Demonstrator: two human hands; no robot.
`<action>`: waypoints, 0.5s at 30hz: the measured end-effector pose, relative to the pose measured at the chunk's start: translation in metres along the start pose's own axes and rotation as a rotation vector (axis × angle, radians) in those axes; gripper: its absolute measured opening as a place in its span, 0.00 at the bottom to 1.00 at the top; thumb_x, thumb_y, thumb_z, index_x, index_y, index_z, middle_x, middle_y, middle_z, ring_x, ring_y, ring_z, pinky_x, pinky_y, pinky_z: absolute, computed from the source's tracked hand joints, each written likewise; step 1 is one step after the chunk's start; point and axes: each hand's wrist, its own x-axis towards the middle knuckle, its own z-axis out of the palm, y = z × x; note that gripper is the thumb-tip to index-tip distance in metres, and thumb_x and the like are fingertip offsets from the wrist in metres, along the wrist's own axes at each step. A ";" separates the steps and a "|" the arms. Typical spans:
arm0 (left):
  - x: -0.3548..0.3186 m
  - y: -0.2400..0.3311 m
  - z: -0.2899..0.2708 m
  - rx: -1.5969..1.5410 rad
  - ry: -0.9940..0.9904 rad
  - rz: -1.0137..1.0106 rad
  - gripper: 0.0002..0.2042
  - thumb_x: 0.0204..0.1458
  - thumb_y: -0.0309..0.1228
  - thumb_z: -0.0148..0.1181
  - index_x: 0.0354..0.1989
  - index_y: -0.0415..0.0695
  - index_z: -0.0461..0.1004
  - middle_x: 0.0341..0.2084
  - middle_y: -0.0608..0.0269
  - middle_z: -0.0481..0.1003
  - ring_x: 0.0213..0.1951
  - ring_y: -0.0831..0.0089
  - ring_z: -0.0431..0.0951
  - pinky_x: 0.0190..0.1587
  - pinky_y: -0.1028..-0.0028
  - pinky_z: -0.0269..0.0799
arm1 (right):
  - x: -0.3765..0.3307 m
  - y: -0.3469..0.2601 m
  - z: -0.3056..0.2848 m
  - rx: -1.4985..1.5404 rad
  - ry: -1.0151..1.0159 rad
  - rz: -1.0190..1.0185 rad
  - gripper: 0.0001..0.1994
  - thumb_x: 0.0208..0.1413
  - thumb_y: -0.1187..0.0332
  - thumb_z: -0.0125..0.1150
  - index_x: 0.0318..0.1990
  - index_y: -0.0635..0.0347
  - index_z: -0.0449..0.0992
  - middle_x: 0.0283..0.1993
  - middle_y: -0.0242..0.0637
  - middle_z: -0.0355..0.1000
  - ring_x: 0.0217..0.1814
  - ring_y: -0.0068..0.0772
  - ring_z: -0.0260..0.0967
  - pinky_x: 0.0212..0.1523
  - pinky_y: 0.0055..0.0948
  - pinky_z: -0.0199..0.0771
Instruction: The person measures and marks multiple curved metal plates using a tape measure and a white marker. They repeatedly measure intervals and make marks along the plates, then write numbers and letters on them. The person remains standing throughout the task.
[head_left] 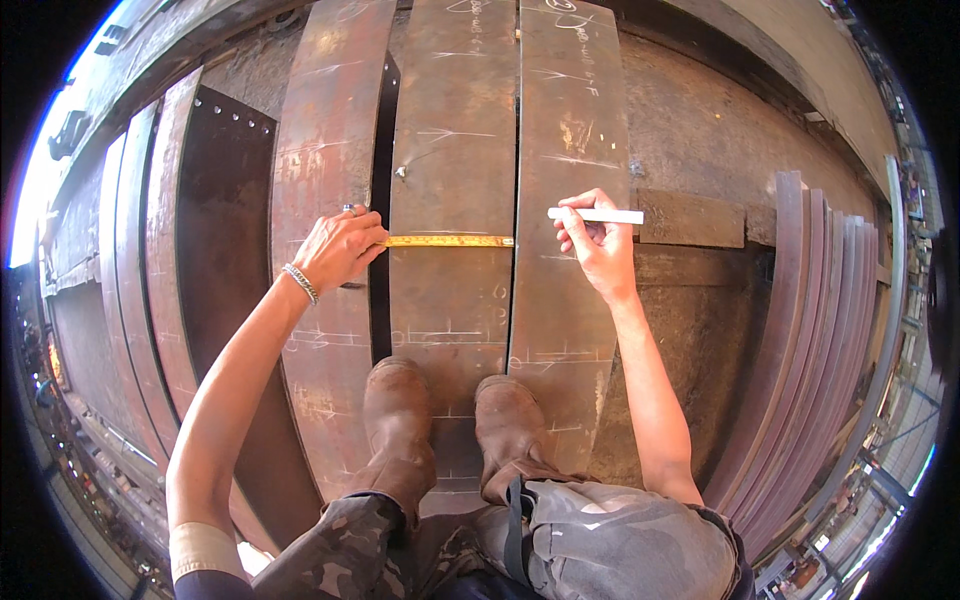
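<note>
My left hand [342,248] is closed at the gap between the left and middle steel beams, its fingers gripping one end of a yellow tape measure blade [450,241]. The blade lies straight across the middle beam [450,150] and reaches its right edge. Above the right beam [572,130], my right hand [600,245] pinches a white marking stick [625,216] held roughly level, apart from the metal. White lines and arrow-like marks run over the beams' rusty tops. The left beam [325,130] passes beneath my left hand and wrist.
My brown boots [398,400] stand on the beams just nearer than the tape. More dark beams [225,200] lie on the left, past a deep gap. Stacked steel strips [790,330] curve along the right, near a short flat plate [690,218].
</note>
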 end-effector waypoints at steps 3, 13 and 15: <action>-0.001 0.000 0.001 0.011 -0.022 -0.024 0.04 0.55 0.31 0.63 0.33 0.44 0.79 0.30 0.65 0.73 0.39 0.65 0.75 0.37 0.64 0.77 | 0.001 0.001 0.006 0.003 -0.014 0.007 0.04 0.65 0.72 0.58 0.42 0.63 0.73 0.31 0.32 0.74 0.30 0.15 0.72 0.28 0.16 0.74; 0.001 -0.002 0.000 0.010 -0.061 -0.041 0.06 0.56 0.32 0.63 0.36 0.44 0.81 0.32 0.65 0.75 0.39 0.67 0.75 0.38 0.65 0.76 | 0.007 0.009 0.029 0.011 -0.084 0.066 0.04 0.64 0.72 0.59 0.41 0.62 0.74 0.31 0.32 0.75 0.29 0.15 0.72 0.27 0.17 0.74; 0.000 -0.002 0.000 0.008 -0.060 -0.046 0.06 0.56 0.32 0.63 0.36 0.44 0.81 0.32 0.65 0.75 0.40 0.67 0.75 0.38 0.65 0.76 | 0.014 0.016 0.044 0.003 -0.138 0.084 0.04 0.63 0.72 0.60 0.39 0.62 0.74 0.30 0.32 0.76 0.27 0.16 0.73 0.26 0.19 0.75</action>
